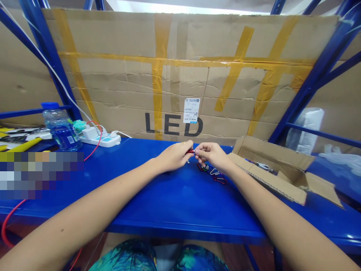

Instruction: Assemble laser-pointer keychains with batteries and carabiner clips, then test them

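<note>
Mid-frame, the left hand (179,155) was curled closed round a slim red piece (191,151), seemingly to steady it, while the right hand (208,153) pinched its silvery end between thumb and fingers with hardly any gap. Its long axis ran nearly level across the frame, that end pointing right, the other hidden. Just below the right hand lay clips (214,172), presumably for easy reach.

Place: prob. a workshop/stockrm you're in
Bench (180,205): blue, btwn metal rack posts (303,90)
Cardboard (194,82): big taped sheet facing you, "LED" print (167,125)
Pwr strip (108,141): your L, w/ plugs (90,132)
Carton (270,183): open, your R
</note>
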Demonstrator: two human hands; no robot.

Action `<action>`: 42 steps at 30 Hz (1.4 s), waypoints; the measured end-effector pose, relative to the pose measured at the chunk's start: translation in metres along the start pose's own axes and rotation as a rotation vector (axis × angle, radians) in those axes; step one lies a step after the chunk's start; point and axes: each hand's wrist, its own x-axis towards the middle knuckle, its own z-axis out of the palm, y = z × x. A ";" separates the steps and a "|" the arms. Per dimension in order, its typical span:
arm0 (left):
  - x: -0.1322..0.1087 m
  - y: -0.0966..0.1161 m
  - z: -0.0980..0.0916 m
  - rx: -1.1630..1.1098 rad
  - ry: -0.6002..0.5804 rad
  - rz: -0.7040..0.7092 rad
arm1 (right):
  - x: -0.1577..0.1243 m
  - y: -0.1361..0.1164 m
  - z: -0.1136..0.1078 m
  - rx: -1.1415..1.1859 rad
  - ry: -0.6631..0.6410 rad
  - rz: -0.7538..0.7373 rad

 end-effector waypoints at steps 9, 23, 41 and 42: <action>0.001 -0.001 0.003 -0.043 0.058 0.011 | 0.001 0.004 -0.001 0.025 0.018 0.021; 0.002 0.004 0.006 -0.099 0.179 0.034 | 0.001 0.000 -0.003 0.155 0.066 -0.048; 0.003 0.016 -0.004 0.378 -0.067 -0.179 | -0.001 -0.006 -0.002 -0.077 -0.043 -0.115; 0.004 0.016 -0.003 0.406 -0.053 -0.205 | -0.001 -0.006 -0.002 -0.074 -0.040 -0.125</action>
